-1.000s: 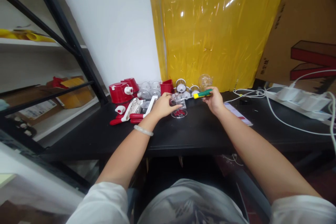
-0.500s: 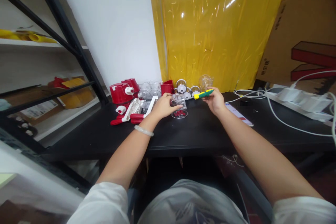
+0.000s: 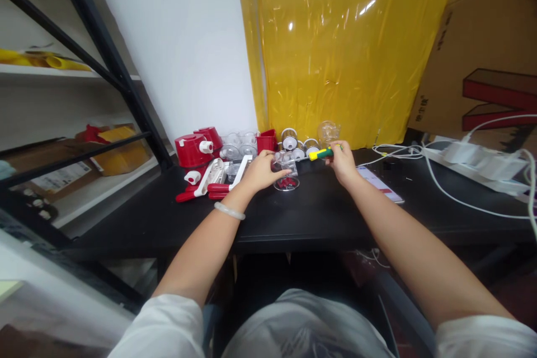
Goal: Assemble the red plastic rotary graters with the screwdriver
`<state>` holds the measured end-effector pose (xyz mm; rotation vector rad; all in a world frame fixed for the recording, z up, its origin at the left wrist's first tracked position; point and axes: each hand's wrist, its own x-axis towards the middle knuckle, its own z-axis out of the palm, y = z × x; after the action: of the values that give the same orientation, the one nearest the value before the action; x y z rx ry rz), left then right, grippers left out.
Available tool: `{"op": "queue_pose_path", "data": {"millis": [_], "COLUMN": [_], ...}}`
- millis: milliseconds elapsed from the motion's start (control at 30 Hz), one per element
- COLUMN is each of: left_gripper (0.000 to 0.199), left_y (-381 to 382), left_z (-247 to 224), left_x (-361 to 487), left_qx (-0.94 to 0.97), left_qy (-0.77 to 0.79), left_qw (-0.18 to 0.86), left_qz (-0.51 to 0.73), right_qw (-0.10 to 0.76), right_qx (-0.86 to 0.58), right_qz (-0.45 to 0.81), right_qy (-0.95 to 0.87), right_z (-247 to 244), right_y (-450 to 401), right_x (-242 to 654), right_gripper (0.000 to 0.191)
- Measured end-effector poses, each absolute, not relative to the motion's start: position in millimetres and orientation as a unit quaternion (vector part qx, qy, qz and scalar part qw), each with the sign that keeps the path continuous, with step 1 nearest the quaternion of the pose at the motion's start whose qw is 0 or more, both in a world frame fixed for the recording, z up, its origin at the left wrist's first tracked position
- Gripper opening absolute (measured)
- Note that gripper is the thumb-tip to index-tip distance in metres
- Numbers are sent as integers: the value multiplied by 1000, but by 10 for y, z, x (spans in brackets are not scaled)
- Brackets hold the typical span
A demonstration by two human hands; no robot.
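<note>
My left hand is closed around a clear plastic part, steadying it on the black tabletop. Its round base shows red pieces inside. In my right hand is a screwdriver with a green and yellow handle. The screwdriver lies nearly level, its thin shaft pointing left toward the top of the clear part. Whether the tip touches the part cannot be made out.
Red housings, white arms with red handles and clear cups stand at the left. Silver-and-white cylinders and a clear bowl-like part sit behind. A phone and a power strip with cables lie right.
The fingers of my right hand have shifted on the screwdriver handle, and the handle lies a little flatter. My left hand and the clear part stay nearly where they were.
</note>
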<state>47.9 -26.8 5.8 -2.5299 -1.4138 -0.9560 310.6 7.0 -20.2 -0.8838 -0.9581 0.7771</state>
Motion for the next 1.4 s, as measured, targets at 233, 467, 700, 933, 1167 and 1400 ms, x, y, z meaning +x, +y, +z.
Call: {"op": "queue_pose_path", "data": {"millis": [233,467,700,933,1167,1400], "left_gripper": [53,53,53,55,57,71], "left_y": [-276,-276,-280,-272,-285,-266], "left_z": [67,66,67,56,47,9], "left_x": [486,485,486,485,493,510], "left_qx": [-827,-828,-828,-826,-822,-810], "left_qy": [-464,-459,-462,-466,-475,-491], "left_qw": [37,38,40,51,55,62], "left_qz": [-315,-319,-314,-314,-309,-316], "right_qw": [740,731,734,739,737,737], "right_qx": [-349,-379,-387,-361,-346,-327], "right_qz": [415,359,378,421,422,444], "right_qy": [-399,-440,-411,-382,-399,-391], "right_z": [-181,-219,-186,-149,-177,-171], "right_y": [90,108,72,36,64,23], "right_x": [3090,3135,3113,3077,3103,3126], "right_gripper": [25,27,25,17,21,19]}}
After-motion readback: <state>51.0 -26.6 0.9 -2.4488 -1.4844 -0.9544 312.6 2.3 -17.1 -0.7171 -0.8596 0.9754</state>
